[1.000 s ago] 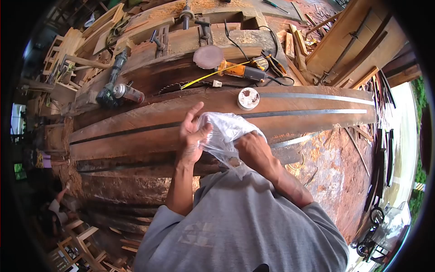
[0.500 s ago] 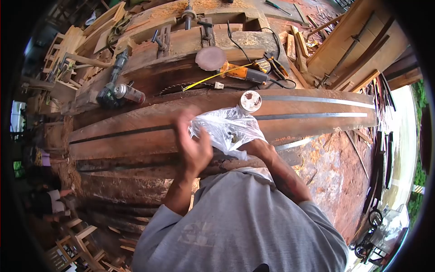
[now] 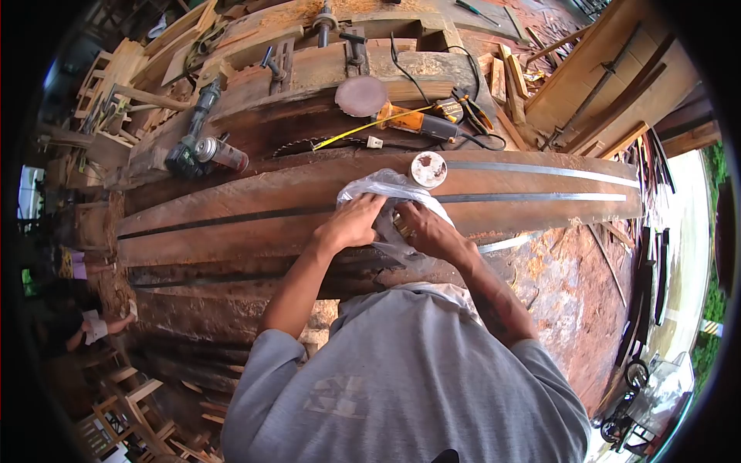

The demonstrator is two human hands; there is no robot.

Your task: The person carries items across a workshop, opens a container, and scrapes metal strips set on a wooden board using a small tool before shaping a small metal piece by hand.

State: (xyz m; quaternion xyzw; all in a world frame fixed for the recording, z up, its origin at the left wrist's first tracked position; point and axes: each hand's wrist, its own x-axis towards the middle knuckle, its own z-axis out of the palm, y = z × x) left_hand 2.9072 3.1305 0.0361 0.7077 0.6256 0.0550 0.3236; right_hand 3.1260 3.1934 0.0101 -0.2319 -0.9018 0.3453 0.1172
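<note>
A clear plastic bag [image 3: 386, 184] lies crumpled on the dark wooden plank [image 3: 293, 224]. My left hand [image 3: 352, 222] grips the bag's left side, its fingers bent over the plastic. My right hand [image 3: 429, 228] is at the bag's opening with curled fingers. Something small and yellowish shows beside those fingers, partly covered, and I cannot make out what it is. Just beyond the bag stands a round white tub [image 3: 428, 170] with reddish-brown smears on its top.
Behind the plank lie an orange angle grinder [image 3: 417, 122] with a round disc, a tape measure [image 3: 449, 110] with its yellow blade out, pliers [image 3: 472, 112], a spray can [image 3: 222, 153] and a green power tool [image 3: 185, 154]. Metal strips run along the plank. A person [image 3: 93, 332] is at far left.
My left hand, blurred and raised before, has come down onto the bag. My right hand, partly covered by plastic earlier, now shows at the opening. The bag is bunched up more.
</note>
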